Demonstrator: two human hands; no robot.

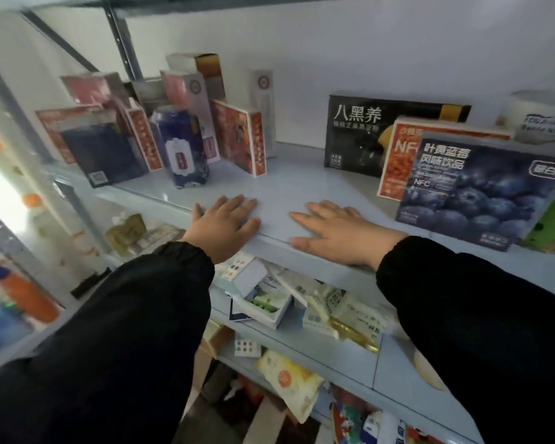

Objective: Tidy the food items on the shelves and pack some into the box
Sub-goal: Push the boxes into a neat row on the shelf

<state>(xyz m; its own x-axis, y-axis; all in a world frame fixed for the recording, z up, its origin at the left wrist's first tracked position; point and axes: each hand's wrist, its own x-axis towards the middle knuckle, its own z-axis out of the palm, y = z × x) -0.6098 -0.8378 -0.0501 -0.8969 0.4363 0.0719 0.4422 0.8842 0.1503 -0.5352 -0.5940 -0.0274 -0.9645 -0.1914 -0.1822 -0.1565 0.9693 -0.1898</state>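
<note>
My left hand and my right hand both lie flat, palms down, on the front edge of a pale blue shelf, holding nothing. To the right stands a blueberry drink box, with an orange box and a black box behind it. To the left stand a blue patterned tin, a dark blue box and several red-and-white boxes.
The shelf below holds loose white and green packets and an opened small box. A yellow bag hangs over a lower shelf. A white tub sits at the far right. An orange bottle is at the left.
</note>
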